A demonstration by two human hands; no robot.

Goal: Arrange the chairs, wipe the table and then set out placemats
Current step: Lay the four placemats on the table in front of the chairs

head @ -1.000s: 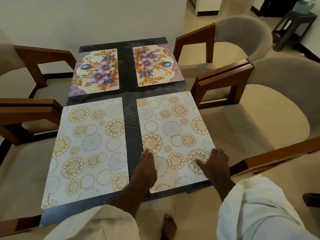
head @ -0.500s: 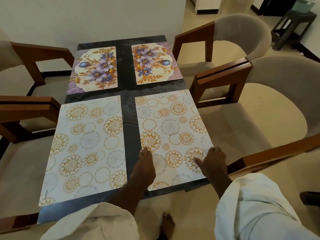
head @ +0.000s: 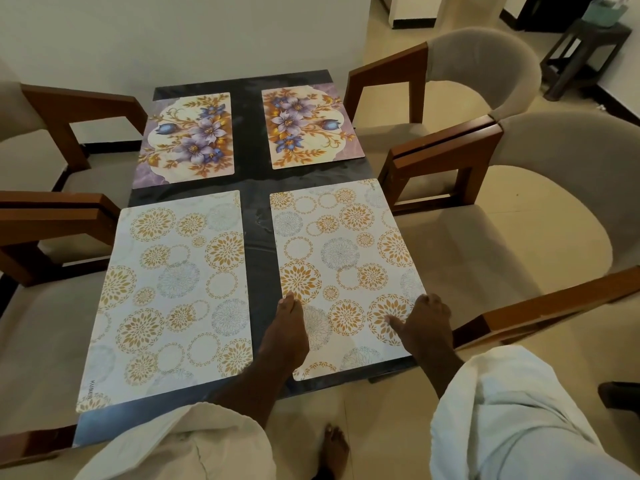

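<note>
Pressing flat at lower centre, the left hand [head: 285, 332], fingers straight, rests on the right-hand gold-circle placemat [head: 343, 258] on the dark table [head: 254, 216]; right hand [head: 427, 327] sits at its right edge, fingers bent; grip I cannot tell.

Dark side table [head: 585, 60], teal container [head: 604, 12], tiled floor [head: 381, 427]

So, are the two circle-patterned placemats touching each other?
Apart. The head view shows a strip of dark table between the left placemat and the right placemat.
</note>
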